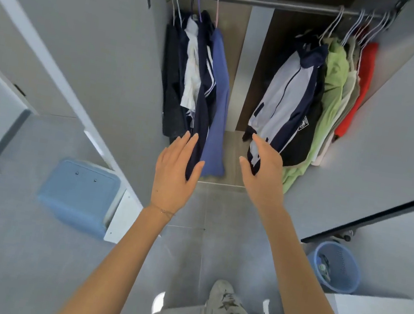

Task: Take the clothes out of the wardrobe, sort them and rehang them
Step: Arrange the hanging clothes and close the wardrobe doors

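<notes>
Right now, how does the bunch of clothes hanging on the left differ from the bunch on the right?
The left bunch is mostly dark navy and blue with one white piece; the right bunch adds light green and red. The left bunch hangs on fewer hangers and looks slimmer; the right bunch is fuller. The left hand reaches toward the left bunch, the right hand toward the right. Both hang from the same rail.
</notes>
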Demonstrator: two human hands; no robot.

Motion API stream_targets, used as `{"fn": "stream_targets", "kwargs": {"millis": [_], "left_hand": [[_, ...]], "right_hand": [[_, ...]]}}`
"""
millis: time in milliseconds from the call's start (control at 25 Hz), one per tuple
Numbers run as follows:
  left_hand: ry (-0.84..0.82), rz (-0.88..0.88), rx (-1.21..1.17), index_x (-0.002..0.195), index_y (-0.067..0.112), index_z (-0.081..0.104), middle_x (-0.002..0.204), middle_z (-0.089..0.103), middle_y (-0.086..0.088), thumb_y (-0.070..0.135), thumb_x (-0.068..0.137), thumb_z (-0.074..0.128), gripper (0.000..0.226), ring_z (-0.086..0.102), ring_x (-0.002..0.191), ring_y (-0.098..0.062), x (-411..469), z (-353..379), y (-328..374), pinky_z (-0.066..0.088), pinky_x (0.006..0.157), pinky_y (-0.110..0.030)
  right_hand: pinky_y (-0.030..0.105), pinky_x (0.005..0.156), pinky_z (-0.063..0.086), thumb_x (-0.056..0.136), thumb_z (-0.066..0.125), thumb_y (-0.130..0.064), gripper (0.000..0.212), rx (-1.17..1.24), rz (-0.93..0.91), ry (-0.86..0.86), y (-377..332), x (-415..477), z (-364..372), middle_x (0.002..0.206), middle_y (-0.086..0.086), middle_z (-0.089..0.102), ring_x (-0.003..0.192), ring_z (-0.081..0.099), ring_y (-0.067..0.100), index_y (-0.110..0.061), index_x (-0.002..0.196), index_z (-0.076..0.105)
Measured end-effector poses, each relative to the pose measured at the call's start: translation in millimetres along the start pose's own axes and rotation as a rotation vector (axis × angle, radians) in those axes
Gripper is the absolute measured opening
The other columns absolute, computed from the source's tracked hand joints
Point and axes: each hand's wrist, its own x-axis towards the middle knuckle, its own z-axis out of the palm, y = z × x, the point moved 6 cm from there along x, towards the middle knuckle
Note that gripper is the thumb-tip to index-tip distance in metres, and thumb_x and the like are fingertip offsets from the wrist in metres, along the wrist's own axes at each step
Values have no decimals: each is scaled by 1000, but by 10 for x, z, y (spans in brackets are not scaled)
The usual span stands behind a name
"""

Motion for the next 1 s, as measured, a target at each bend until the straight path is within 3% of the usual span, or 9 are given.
{"fn": "stream_targets", "kwargs": {"millis": [200, 360, 520, 720, 880, 1000], "left_hand": [[79, 152, -83, 148, 12, 37, 153, 38, -5, 37, 101, 42, 53, 32, 143, -20, -316, -741, -2, 31, 114, -45], [182, 232, -128, 149, 14, 33, 154, 37, -4, 28, 101, 44, 51, 31, 143, -16, -393, -1383, 72, 29, 116, -40], [325, 303, -144, 147, 8, 36, 150, 41, -6, 17, 99, 49, 51, 37, 139, -17, -431, -1890, 88, 31, 115, -36], [440, 190, -203, 153, 10, 20, 156, 28, -6, 23, 99, 51, 63, 25, 145, -17, -78, -2326, -77, 24, 118, -43], [288, 1, -474, 155, 21, -1, 162, 15, 1, 32, 101, 47, 73, 19, 147, -19, 380, -2350, -195, 22, 119, -44], [253, -8, -454, 155, 17, 6, 160, 20, 2, 30, 104, 39, 63, 24, 145, -15, 484, -2211, -112, 21, 119, -33]], "right_hand": [[45, 110, 37, 94, 58, -25, 51, -1, -50, 32, -742, -307, 27, 140, 1, 52, 131, 45, 20, -15, 142, 45], [30, 112, 28, 96, 58, -24, 52, -3, -93, 62, -1350, -418, -49, 143, 0, 48, 134, 39, 18, -18, 145, 41], [27, 112, 23, 98, 55, -28, 53, -26, -124, 31, -1712, -433, -69, 147, -6, 42, 137, 31, 13, -24, 147, 36], [24, 109, 21, 98, 55, -27, 55, -45, -172, 21, -1969, -277, -142, 148, -7, 42, 138, 31, 15, -25, 148, 34], [22, 107, 18, 98, 55, -27, 55, -45, -175, 17, -2020, -192, -167, 149, -6, 41, 138, 30, 15, -24, 148, 34], [21, 107, 18, 98, 55, -26, 55, -29, -153, 15, -1974, -153, -185, 148, -6, 40, 138, 30, 14, -24, 148, 33]]}}
